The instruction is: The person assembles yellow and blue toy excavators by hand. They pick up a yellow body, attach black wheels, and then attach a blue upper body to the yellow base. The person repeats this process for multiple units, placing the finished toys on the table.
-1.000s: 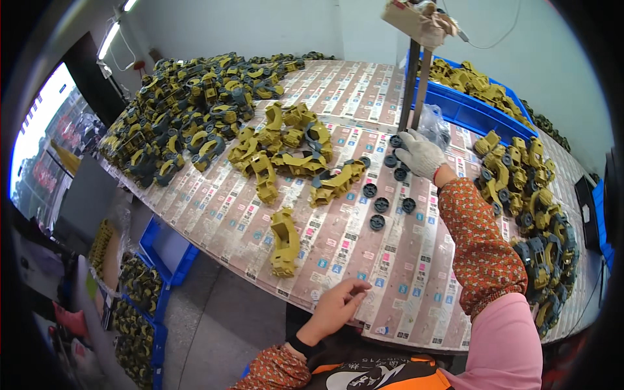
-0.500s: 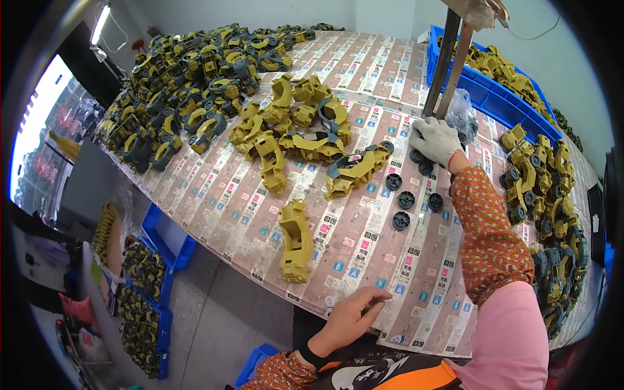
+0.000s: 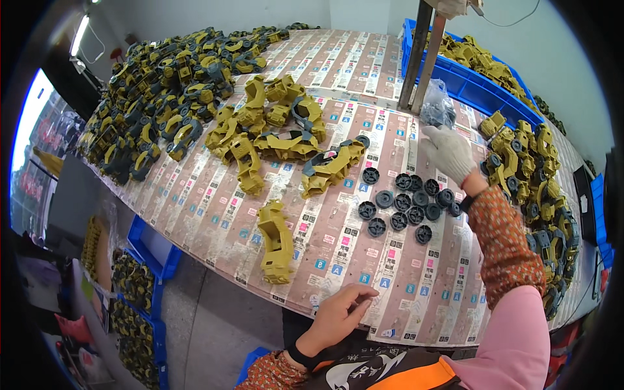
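Note:
Several dark toy wheels (image 3: 416,200) lie loosely spread on the table at centre right. Just beyond them is my right hand (image 3: 450,155), in a white knitted glove, its fingers stretched out and holding nothing I can see. A clear plastic bag (image 3: 439,107) with dark contents stands just past its fingertips. At the table's near edge rests my left hand (image 3: 336,317), bare, thumb and fingers apart. A single yellow toy vehicle body (image 3: 275,242) lies left of that hand. Farther back, several yellow bodies (image 3: 247,159) lie in a loose heap; one body (image 3: 335,168) has dark parts on it.
A big pile of yellow and grey toy vehicles (image 3: 169,91) covers the far left. More vehicles (image 3: 539,169) line the right side. Behind a metal post (image 3: 416,65) stands a blue crate (image 3: 465,78) of yellow parts. Filled blue crates (image 3: 159,312) sit below left.
Many more wheels now lie spread on the table. My right hand has drawn slightly off them to the right, and the view has shifted a little. My left hand stays at the edge.

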### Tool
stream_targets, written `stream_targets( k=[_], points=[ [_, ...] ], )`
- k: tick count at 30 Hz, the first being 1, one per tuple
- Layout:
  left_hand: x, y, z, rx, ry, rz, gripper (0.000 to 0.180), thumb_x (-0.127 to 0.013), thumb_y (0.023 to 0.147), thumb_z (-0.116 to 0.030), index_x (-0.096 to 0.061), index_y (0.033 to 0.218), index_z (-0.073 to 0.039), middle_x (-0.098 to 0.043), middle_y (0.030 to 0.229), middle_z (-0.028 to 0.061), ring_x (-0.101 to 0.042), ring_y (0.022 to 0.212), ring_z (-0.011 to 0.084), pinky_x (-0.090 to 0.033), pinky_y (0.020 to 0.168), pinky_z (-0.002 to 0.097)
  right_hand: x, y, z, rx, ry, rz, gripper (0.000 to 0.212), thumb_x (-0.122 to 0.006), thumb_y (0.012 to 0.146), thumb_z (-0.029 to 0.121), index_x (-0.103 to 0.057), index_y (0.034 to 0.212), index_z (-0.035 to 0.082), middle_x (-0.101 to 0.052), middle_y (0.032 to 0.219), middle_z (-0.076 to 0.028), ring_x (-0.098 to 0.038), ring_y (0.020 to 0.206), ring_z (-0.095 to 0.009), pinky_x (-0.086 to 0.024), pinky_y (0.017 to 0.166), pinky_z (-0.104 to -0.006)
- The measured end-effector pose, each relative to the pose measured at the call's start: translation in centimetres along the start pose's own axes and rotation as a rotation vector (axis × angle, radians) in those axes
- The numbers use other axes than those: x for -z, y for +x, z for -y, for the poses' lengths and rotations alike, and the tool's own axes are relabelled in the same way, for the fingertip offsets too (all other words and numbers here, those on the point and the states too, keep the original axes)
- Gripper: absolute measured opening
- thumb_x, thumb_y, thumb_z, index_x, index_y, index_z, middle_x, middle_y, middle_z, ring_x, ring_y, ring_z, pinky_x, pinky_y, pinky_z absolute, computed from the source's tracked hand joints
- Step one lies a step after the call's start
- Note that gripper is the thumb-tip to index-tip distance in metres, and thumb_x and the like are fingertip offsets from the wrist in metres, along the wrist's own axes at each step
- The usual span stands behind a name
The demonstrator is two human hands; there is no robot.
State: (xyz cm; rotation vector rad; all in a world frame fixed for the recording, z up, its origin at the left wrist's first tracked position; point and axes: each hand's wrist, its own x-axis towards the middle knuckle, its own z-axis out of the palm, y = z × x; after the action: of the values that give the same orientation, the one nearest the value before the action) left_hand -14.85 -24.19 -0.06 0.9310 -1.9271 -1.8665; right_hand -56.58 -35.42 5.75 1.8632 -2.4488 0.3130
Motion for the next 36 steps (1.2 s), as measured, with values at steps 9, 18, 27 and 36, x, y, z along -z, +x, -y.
stream_targets(
  k=[9, 18, 27, 36],
  points=[
    [-0.3, 0.1, 0.3, -0.028, 0.021, -0.033, 0.025, -0.066, 0.105, -0.01, -0.069, 0.13, -0.007, -0.072, 0.118, 0.0072, -0.072, 0.093, 0.0158, -0.058, 0.076, 0.0289, -3.5, -0.2, -2.1, 0.061, -0.172, 0.052, 0.032, -0.06, 0.1, 0.035, -0.071, 0.113, 0.008, -0.072, 0.107, -0.022, -0.073, 0.098, -0.042, -0.059, 0.083, -0.0545],
    [-0.5, 0.2, 1.1, -0.103, 0.069, -0.026, 0.025, -0.064, 0.106, -0.008, -0.068, 0.131, -0.005, -0.071, 0.118, 0.0046, -0.069, 0.084, 0.0085, -0.058, 0.058, 0.0248, 2.0, -9.1, 3.9, 0.242, 0.107, 0.228, 0.034, -0.062, 0.097, 0.028, -0.069, 0.124, 0.009, -0.071, 0.114, -0.017, -0.071, 0.104, -0.039, -0.057, 0.088, -0.0509],
    [-0.3, 0.0, 0.5, -0.088, 0.013, -0.066, 0.026, -0.063, 0.108, -0.012, -0.068, 0.132, -0.006, -0.07, 0.093, 0.0003, -0.062, 0.07, 0.0041, -0.053, 0.057, 0.0231, -2.1, 1.4, 11.1, 0.356, 0.136, 0.003, 0.05, -0.062, 0.094, 0.026, -0.06, 0.142, 0.011, -0.06, 0.143, -0.019, -0.069, 0.118, -0.042, -0.058, 0.097, -0.0509],
    [-0.4, 0.2, 0.5, -0.033, -0.084, -0.032, 0.027, -0.061, 0.108, -0.012, -0.067, 0.134, -0.007, -0.066, 0.082, 0.0011, -0.058, 0.058, 0.0056, -0.049, 0.053, 0.0243, -3.4, 2.0, 12.3, 0.219, 0.281, 0.252, 0.051, -0.069, 0.089, 0.031, -0.063, 0.133, 0.006, -0.074, 0.118, -0.024, -0.071, 0.114, -0.043, -0.056, 0.096, -0.0499]
  ],
)
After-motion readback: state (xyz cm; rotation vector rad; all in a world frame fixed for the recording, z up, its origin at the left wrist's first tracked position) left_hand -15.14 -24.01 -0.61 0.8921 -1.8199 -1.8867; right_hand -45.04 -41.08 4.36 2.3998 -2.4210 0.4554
